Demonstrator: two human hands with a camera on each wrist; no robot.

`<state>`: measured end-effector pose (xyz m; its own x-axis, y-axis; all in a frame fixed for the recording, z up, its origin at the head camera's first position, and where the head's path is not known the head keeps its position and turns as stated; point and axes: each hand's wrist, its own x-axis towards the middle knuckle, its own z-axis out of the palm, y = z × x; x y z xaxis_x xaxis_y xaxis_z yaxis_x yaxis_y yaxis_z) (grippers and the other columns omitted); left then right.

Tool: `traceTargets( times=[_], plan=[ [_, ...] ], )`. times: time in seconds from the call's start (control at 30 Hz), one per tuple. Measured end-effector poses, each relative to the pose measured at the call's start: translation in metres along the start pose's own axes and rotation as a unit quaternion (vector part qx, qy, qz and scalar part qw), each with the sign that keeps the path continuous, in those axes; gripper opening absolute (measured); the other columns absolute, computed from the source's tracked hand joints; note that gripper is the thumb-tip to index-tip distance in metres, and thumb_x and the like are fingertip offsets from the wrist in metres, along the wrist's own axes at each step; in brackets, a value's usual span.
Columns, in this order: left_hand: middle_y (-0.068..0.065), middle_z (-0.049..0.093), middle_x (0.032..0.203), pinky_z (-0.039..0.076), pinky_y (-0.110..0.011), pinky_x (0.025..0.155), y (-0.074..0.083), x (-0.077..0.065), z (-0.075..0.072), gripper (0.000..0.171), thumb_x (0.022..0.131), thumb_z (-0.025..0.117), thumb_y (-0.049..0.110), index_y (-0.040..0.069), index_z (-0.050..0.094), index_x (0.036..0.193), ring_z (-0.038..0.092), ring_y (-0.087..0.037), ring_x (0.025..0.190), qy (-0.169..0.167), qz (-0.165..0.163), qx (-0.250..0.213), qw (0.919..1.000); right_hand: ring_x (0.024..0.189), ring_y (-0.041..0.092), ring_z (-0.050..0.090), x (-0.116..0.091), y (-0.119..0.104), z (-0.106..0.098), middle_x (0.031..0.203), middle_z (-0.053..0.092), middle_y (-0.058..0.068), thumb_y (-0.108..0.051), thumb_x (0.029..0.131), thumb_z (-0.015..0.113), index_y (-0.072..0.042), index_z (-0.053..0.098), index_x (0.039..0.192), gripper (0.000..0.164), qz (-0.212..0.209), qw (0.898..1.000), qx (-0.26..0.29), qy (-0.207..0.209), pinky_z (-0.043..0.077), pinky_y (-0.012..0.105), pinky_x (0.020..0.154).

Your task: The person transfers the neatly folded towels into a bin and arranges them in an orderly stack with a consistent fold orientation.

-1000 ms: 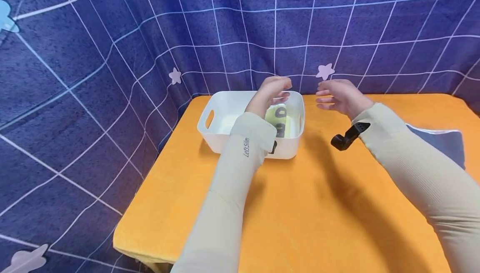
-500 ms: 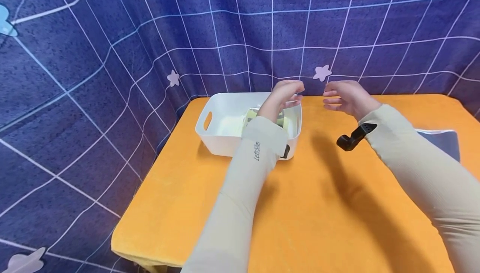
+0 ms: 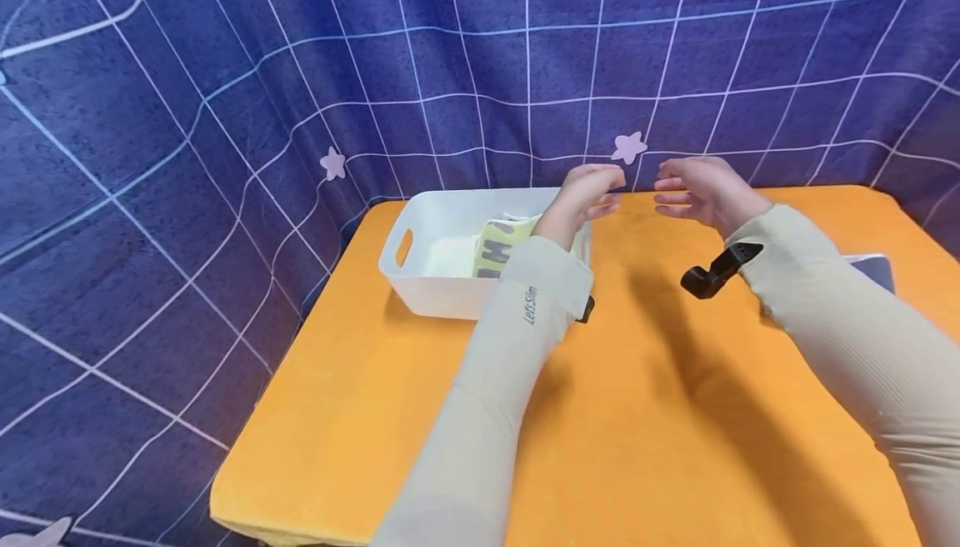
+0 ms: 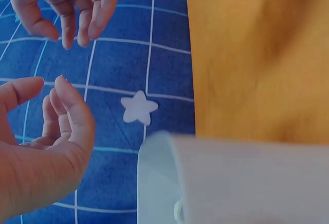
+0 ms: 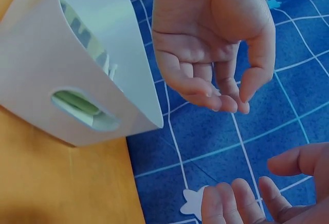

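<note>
My left hand (image 3: 588, 195) hovers over the right end of a white plastic bin (image 3: 442, 293), its fingers loosely bent and holding nothing. Facing it across a gap, my right hand (image 3: 708, 190) is in the air to the right of the bin, fingers also relaxed. In the left wrist view both thumbs and fingertips curve towards each other without touching. A yellow-green folded item, seemingly cloth, with grey letter-like marks (image 3: 495, 248) lies in the bin, partly hidden behind my left forearm. Its edge also shows through the bin's handle hole in the right wrist view.
The bin stands at the back left of a table with an orange cover (image 3: 337, 414). A grey-blue flat item with a white edge (image 3: 873, 270) lies at the right, partly behind my right sleeve. A blue curtain with stars (image 3: 450, 63) hangs behind.
My left hand has shifted right over the bin's right end, baring more of the yellow-green item. My right hand has moved slightly right. The whole view has turned a little.
</note>
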<state>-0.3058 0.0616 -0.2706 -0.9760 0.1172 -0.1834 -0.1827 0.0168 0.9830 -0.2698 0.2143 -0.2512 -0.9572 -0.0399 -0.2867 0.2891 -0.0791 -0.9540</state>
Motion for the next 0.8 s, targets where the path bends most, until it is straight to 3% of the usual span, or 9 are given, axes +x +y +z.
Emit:
traceTargets(
  times=[0.23,0.43,0.8],
  plan=[
    [-0.001,0.057,0.077,0.05,-0.019,0.055,-0.005,0.001,0.022,0.015,0.079,0.06,0.001,0.008,0.065,0.091,0.056,-0.014,0.063,-0.001,0.006,-0.016,0.9999,0.067,0.013,0.06,-0.003,-0.003,-0.014,0.087,0.053,0.002,-0.014,0.092,0.05,-0.01,0.046,0.102,0.011,0.005,0.999,0.016,0.028,0.054,0.028,0.072],
    [0.0,0.058,0.077,0.05,-0.02,0.056,-0.007,-0.001,0.038,0.015,0.078,0.06,-0.001,0.009,0.063,0.087,0.062,-0.019,0.071,0.008,-0.003,-0.02,0.9998,0.063,0.014,0.06,-0.008,-0.005,-0.02,0.077,0.055,0.0,-0.012,0.092,0.048,-0.009,0.043,0.102,0.011,0.006,0.999,0.036,0.016,0.054,0.028,0.068],
    [-0.002,0.06,0.079,0.053,-0.023,0.06,-0.013,-0.01,0.06,0.013,0.077,0.061,-0.003,0.007,0.062,0.085,0.06,-0.018,0.067,-0.005,0.001,-0.041,0.9991,0.069,0.013,0.06,-0.01,-0.005,-0.036,0.083,0.055,0.001,-0.015,0.092,0.052,-0.009,0.045,0.107,0.017,0.006,0.999,0.024,0.025,0.054,0.026,0.072]
  ],
)
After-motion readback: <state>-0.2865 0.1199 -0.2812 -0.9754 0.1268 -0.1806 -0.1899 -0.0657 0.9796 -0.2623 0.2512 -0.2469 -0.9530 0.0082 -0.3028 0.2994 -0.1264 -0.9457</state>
